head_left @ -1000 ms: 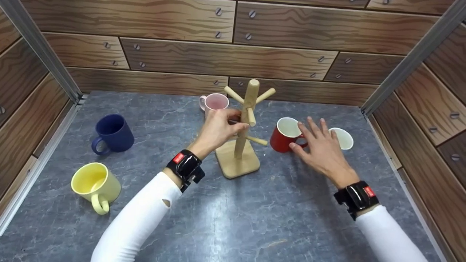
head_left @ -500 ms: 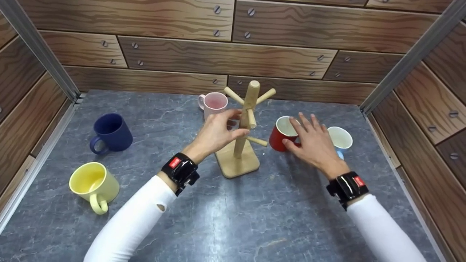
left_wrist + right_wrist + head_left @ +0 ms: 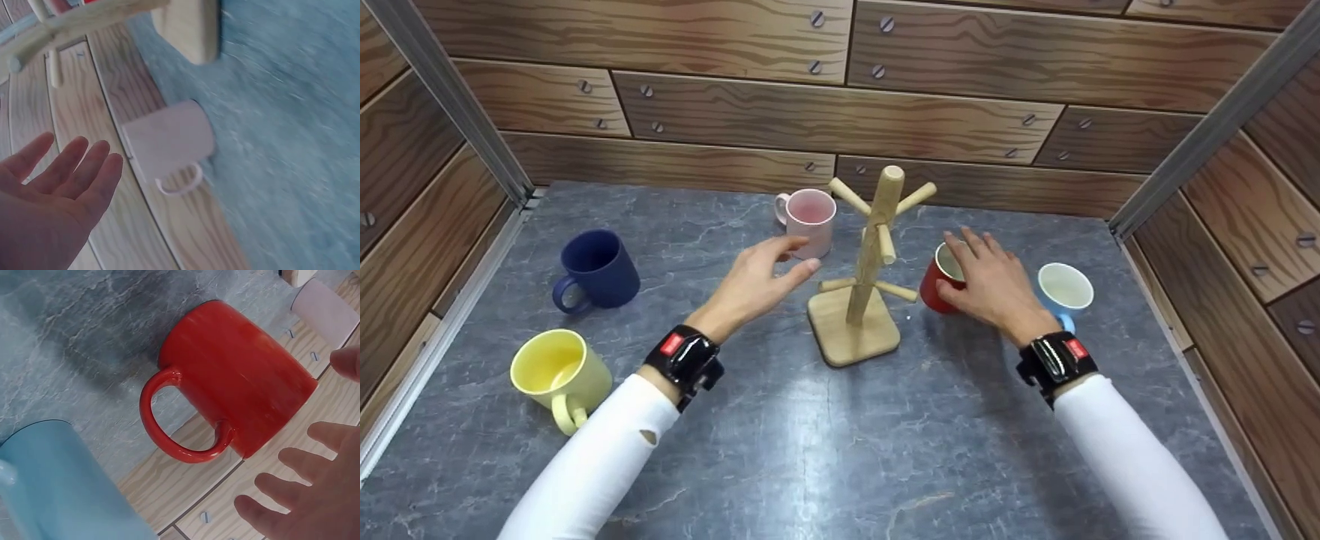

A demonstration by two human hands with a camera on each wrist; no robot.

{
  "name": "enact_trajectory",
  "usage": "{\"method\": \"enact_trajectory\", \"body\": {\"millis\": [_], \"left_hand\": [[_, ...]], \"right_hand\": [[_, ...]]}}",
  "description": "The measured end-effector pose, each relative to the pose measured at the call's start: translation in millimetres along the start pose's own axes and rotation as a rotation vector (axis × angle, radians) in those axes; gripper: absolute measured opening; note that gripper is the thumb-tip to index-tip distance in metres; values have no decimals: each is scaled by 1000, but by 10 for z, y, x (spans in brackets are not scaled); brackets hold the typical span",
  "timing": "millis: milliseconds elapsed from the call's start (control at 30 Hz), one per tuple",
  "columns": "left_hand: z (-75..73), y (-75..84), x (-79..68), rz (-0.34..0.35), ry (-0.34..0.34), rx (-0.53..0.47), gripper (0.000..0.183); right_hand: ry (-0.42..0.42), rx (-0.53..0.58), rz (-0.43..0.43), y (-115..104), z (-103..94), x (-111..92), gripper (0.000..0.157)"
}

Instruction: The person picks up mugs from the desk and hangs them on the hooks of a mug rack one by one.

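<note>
My left hand (image 3: 754, 281) is held out with thumb and fingers apart, in front of a pink mug (image 3: 822, 236). In the left wrist view, a gap separates its fingertips from the pink mug (image 3: 169, 138). To its right stands a wooden mug tree (image 3: 870, 270) with bare pegs on a square base (image 3: 855, 341). My right hand (image 3: 994, 289) spreads over a red mug (image 3: 933, 291), partly covering it and hiding its handle. The right wrist view shows the fingers near the rim of the red mug (image 3: 242, 377), apparently not gripping it.
A light blue mug (image 3: 1069, 304) with a white inside stands right of my right hand. On the left are a dark blue mug (image 3: 615, 277) and a yellow mug (image 3: 589, 379). Wood-patterned walls (image 3: 735, 120) enclose the grey marbled table (image 3: 810, 450).
My left hand has let go of the mug tree's post and drawn back left. The right hand has shifted left over the red mug, uncovering more of the light blue mug.
</note>
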State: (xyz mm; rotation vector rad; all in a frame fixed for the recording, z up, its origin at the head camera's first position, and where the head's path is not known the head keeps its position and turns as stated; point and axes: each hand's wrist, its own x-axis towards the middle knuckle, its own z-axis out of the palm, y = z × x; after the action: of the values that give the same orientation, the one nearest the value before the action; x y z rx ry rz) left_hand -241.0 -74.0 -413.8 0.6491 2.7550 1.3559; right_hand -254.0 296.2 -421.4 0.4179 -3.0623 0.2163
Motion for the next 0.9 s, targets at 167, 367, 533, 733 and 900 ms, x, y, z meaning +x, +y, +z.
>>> {"method": "enact_trajectory", "body": {"millis": [167,367,533,733,900], "left_hand": [[-69,-192,-106,-64,-4,40,61],[-117,-343,-210,-90,6,62,59],[-126,-382,-246,-102,13,74,58],[-119,-413,-258,-108,29,84,58],[-116,-426,-272,-107,56,94,57]], "right_hand": [[-1,26,-10,11,7,70,82],[-26,44,10,29,32,117,81],[-55,44,35,38,30,141,79],[-68,60,45,25,21,174,78],[-76,60,50,11,-35,165,77]]}}
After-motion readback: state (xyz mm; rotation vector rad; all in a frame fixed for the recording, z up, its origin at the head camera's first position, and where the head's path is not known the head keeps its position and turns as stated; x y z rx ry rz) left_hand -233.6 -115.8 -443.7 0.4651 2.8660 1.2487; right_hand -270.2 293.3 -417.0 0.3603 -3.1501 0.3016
